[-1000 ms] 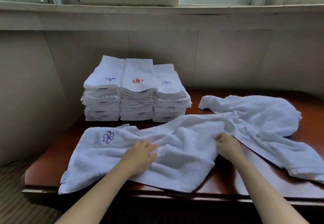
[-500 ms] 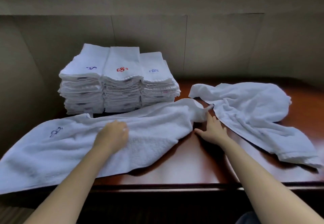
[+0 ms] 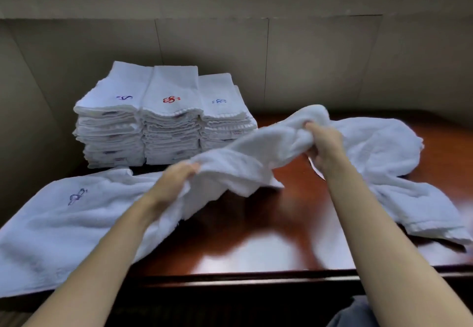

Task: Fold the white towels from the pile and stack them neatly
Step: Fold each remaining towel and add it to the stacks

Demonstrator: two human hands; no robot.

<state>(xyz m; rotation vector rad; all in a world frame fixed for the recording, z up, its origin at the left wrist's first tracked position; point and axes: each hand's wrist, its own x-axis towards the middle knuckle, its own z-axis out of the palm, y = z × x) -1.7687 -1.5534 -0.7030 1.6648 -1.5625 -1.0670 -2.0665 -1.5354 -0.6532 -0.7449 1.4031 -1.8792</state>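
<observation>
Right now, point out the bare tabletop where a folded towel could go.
Bare patch: glossy brown wooden table along its front edge, between the lifted white embroidered towel and the crumpled white towel on the right. Crowded: back left, three stacks of folded white towels.

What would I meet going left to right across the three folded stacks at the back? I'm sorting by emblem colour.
Stack with the dark blue emblem → stack with the red emblem → stack with the light blue emblem.

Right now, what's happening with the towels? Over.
Left hand and right hand grip white terry towel, lifted. Crumpled white towel waits right. Nothing blocking.
</observation>
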